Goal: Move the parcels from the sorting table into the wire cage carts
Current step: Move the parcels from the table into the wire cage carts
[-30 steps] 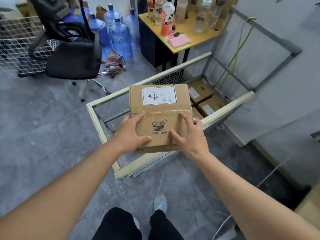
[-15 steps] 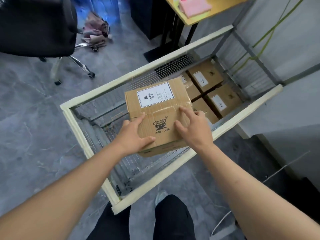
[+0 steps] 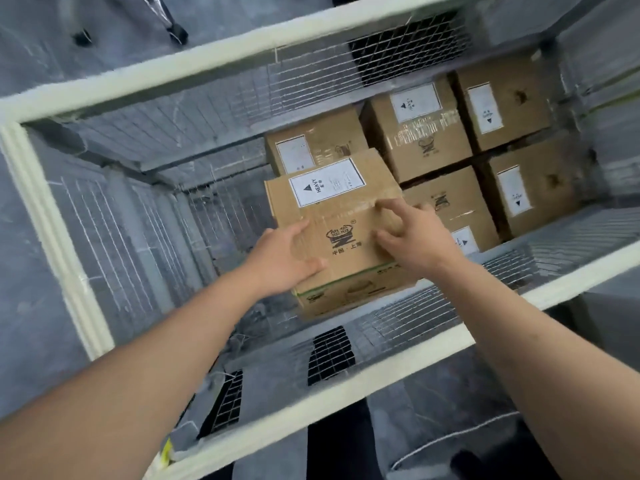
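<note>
Down inside the wire cage cart (image 3: pixel 52 216), the parcel (image 3: pixel 341 223) is grasped by both hands: the left hand (image 3: pixel 284 259) clasps its near left edge, and the right hand (image 3: pixel 414 237) curls over the top right, seemingly gripping. Five stacked boxes (image 3: pixel 420 133) sit just beside it.

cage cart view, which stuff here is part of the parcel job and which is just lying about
Part of the job:
held parcel
left hand
right hand
wire cage cart
five stacked parcels

Just lying about:
chair casters
white cable
</note>
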Tool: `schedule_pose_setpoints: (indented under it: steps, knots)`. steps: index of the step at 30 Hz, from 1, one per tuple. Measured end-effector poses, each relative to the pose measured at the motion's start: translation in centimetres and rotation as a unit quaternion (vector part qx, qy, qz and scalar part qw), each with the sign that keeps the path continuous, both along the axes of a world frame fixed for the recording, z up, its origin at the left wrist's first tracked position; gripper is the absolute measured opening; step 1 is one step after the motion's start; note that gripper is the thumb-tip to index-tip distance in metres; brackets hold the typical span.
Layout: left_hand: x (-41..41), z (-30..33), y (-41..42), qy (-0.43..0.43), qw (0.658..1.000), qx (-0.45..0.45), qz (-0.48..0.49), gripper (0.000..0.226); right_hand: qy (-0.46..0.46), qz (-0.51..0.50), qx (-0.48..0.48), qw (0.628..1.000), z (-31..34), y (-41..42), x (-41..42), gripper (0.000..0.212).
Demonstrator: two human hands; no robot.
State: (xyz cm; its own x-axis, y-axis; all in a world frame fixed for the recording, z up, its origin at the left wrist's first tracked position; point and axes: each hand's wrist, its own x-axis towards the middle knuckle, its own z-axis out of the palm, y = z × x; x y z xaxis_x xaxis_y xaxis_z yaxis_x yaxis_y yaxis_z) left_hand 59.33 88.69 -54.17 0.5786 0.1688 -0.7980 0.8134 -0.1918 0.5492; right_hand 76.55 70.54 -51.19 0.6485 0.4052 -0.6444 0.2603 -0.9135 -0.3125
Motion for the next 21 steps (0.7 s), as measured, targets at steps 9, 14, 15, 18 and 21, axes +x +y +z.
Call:
schedule_pose_setpoints:
  steps: [9, 14, 15, 18, 21]
  knots:
    - [0.2, -7.0, -4.8, 0.001, 0.998, -0.003, 0.063, 0.091, 0.105, 0.104, -0.023, 0.989, -6.7, -3.4, 3.9, 0.068]
    - [-0.8, -8.9, -8.1, -0.014, 0.996, 0.008, 0.084, 0.1, 0.152, 0.12, -0.034, 0.981, -8.0, -5.7, 3.5, 0.094]
    - [-0.8, -9.3, -8.5, -0.019, 0.996, 0.003, 0.092, 0.101, 0.148, 0.126, -0.038, 0.98, -8.4, -5.9, 3.4, 0.099]
    - [-0.4, -10.9, -9.3, -0.022, 0.997, 0.001, 0.08, 0.107, 0.123, 0.134, -0.068, 0.981, -10.6, -6.5, 3.6, 0.109]
    - [0.9, -12.5, -9.5, -0.013, 0.999, -0.01, 0.052, 0.109, 0.077, 0.127, -0.117, 0.982, -13.4, -6.6, 3.9, 0.105]
